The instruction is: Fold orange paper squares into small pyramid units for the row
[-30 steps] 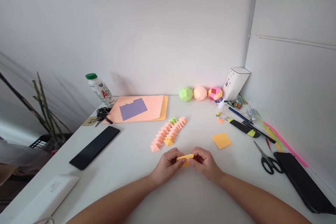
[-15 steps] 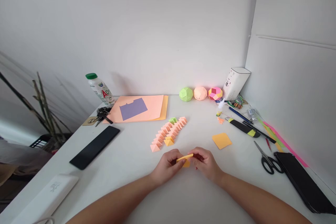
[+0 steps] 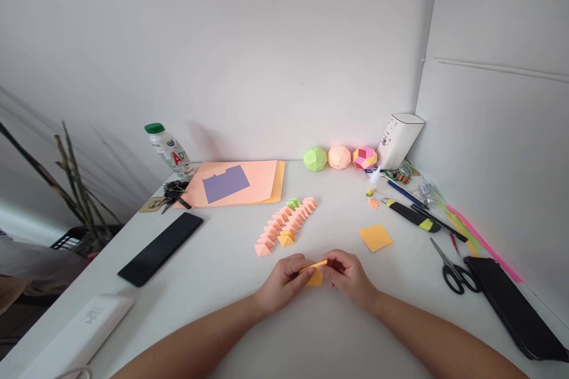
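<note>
Between my hands is a small orange piece of paper (image 3: 316,278) with a folded upper edge. My left hand (image 3: 287,278) pinches its left side, and my right hand (image 3: 349,275) closes on its right side; the fingers hide part of it. Just beyond my left hand stand two rows of folded paper units (image 3: 274,224), mostly peach, with a few orange and green ones. To the right of my right hand lies a square orange paper stack (image 3: 376,238).
Scissors (image 3: 453,269), a utility knife (image 3: 413,216), a glue bottle (image 3: 373,182) and a black case (image 3: 515,308) lie right. Three paper balls (image 3: 339,157) sit by the wall. Left are peach sheets (image 3: 262,180), a phone (image 3: 160,249), a bottle (image 3: 169,151) and a white power bank (image 3: 84,331).
The orange paper has tilted slightly, and more of its lower face shows beneath my fingers. My right thumb has come in closer against it. Everything else on the table stays put.
</note>
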A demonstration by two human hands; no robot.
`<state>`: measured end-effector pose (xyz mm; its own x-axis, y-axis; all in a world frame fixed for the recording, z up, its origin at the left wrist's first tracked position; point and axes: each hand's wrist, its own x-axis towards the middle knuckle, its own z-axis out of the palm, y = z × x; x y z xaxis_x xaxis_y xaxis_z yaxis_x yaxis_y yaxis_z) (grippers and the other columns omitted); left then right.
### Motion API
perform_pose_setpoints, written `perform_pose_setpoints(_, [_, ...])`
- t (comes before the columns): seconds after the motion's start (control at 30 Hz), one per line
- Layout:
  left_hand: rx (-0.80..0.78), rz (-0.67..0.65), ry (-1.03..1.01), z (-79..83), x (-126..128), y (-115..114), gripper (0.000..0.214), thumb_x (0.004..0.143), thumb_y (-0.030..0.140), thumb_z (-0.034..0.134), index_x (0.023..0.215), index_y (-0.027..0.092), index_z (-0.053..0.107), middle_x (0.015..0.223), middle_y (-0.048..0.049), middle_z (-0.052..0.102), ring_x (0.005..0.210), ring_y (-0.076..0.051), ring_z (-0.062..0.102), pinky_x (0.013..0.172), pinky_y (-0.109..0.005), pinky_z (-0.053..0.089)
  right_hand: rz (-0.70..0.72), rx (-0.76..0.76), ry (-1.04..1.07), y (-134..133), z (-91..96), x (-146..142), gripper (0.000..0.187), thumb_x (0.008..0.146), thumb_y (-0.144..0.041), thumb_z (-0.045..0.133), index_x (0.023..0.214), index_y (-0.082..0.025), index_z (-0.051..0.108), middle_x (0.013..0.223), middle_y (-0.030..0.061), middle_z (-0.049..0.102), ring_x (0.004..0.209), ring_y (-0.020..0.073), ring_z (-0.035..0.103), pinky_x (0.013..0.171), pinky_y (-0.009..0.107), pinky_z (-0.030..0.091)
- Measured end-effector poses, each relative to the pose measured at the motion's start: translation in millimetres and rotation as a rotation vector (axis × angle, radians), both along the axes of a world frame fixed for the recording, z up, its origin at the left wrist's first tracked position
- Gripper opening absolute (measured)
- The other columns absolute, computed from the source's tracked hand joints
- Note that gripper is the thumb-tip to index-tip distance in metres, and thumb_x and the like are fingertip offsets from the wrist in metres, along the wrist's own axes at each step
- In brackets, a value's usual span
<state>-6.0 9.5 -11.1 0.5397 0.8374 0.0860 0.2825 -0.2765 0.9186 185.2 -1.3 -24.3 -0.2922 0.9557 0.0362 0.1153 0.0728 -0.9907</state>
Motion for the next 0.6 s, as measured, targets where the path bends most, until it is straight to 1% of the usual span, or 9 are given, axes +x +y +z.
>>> perform_pose_setpoints(0.17, [0.015,-0.017,0.011,0.9,0.9,-1.0,0.039,0.091,0.040,0.039,0.082,0.018,0.070,0.061,0.0005,0.044,0.060,-0.012,0.044,0.059,-0.023,0.039,-0.011,-0.006,0.007,-0.6,-0.1,-0.1,0.021,0.080,-0.038,0.062,0.081,-0.017,0.062,0.062,-0.0025,0.053,0.051,0.0100,0.048,0.049,0.023,0.044])
perform_pose_setpoints(0.43, [0.094,-0.085,0.044,1.3,0.6,-0.6,0.041,0.093,0.039,0.034,0.085,0.018,0.069,0.061,-0.0001,0.046,0.060,-0.013,0.046,0.058,-0.022,0.041,-0.026,0.005,-0.005,-0.2,-2.2,-0.6,0.024,0.079,-0.041,0.062,0.080,-0.017,0.062,0.060,-0.0021,0.054,0.049,0.0099,0.047,0.048,0.023,0.043])
perform_pose_setpoints(0.5, [0.110,-0.078,0.030,-1.1,0.8,-0.8,0.039,0.092,0.039,0.036,0.091,0.018,0.069,0.064,-0.0013,0.051,0.061,-0.013,0.048,0.060,-0.023,0.043,-0.025,0.006,-0.012,-0.4,-1.2,-0.8,0.024,0.079,-0.041,0.061,0.078,-0.017,0.063,0.060,-0.0018,0.054,0.049,0.0099,0.047,0.048,0.023,0.042])
perform_pose_setpoints(0.6, [0.130,-0.071,-0.025,-4.8,1.2,-1.9,0.036,0.091,0.040,0.038,0.109,0.020,0.063,0.075,-0.0041,0.061,0.068,-0.015,0.054,0.067,-0.027,0.047,-0.023,0.009,-0.017,-0.9,0.6,-1.4,0.024,0.079,-0.040,0.061,0.074,-0.017,0.062,0.059,-0.0019,0.054,0.049,0.0099,0.047,0.048,0.023,0.041])
